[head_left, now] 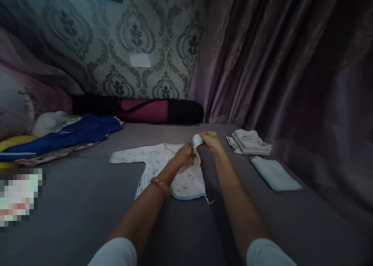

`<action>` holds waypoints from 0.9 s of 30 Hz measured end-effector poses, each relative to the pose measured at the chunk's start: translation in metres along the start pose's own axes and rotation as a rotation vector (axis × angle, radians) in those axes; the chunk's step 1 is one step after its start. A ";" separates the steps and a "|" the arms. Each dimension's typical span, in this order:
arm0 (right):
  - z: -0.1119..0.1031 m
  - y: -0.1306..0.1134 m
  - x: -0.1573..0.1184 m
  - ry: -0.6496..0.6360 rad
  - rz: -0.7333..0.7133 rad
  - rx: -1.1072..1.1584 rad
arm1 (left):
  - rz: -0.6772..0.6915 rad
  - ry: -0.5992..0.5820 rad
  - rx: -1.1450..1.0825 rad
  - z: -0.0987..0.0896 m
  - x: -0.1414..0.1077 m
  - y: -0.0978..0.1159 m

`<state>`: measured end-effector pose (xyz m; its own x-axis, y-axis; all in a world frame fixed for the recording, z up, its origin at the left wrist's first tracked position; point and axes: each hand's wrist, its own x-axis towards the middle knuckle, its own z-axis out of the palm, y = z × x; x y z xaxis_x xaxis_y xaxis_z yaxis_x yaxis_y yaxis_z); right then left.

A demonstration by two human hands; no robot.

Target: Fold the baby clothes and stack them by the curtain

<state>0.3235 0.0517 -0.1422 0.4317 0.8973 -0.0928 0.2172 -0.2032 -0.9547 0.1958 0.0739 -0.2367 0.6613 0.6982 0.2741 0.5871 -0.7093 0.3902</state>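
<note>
A small white baby shirt (157,161) with a faint print and light blue edging lies spread on the grey bed sheet. Its left-hand sleeve stretches out flat, and a thin white tie hangs off the lower right corner. My right hand (212,141) pinches the other sleeve and lifts it off the sheet. At that sleeve's shoulder end, my left hand (185,154) is closed on the fabric, its fingertips partly hidden. A bangle circles my left wrist.
Folded printed cloths (250,141) are stacked at right, with a pale folded cloth (275,174) nearer. Blue clothing (84,130) and a white plush toy (48,122) lie at left. A long black and maroon bag (145,109) rests along the wall, beside purple curtains (227,56).
</note>
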 end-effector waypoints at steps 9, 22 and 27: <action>0.038 0.008 -0.006 0.057 -0.095 -0.124 | -0.144 0.204 0.016 -0.039 -0.096 -0.065; 0.032 0.042 0.002 -0.047 -0.335 -0.483 | -0.369 0.506 0.059 -0.025 -0.163 -0.098; 0.027 0.078 -0.008 -0.268 -0.590 -0.902 | -0.406 0.527 0.077 -0.024 -0.164 -0.096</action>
<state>0.3140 0.0393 -0.2235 -0.1289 0.9808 0.1463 0.9308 0.1706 -0.3234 0.0194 0.0299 -0.2980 0.0761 0.8514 0.5189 0.7860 -0.3715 0.4942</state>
